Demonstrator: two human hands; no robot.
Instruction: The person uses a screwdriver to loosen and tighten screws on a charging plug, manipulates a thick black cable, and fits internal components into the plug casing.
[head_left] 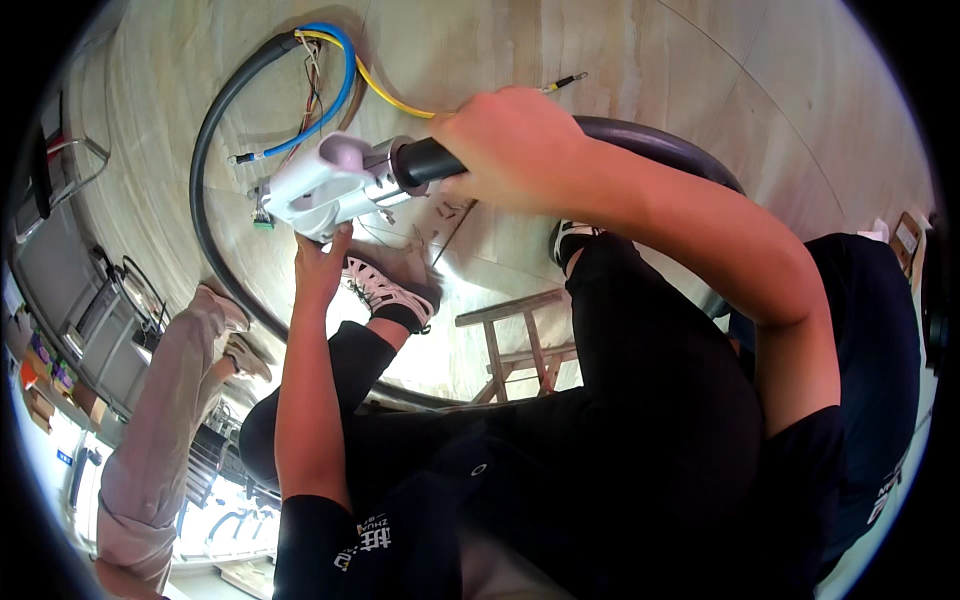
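A white and grey charging-cable connector, seemingly an EV charging gun, is held above the tiled floor. My left hand grips its lower near side, with the thumb and fingers closed on it. My right hand wraps round the thick black cable just behind the connector's collar. A small green terminal block shows by the connector's left end. The cable loops round on the floor to a stripped end. From there spread a blue wire, a yellow wire and several thin wires.
A wooden stool stands between my legs. Small loose pieces lie on the floor below the connector. At left are another person's legs and a metal-framed chair. A person in dark clothing is close at my right.
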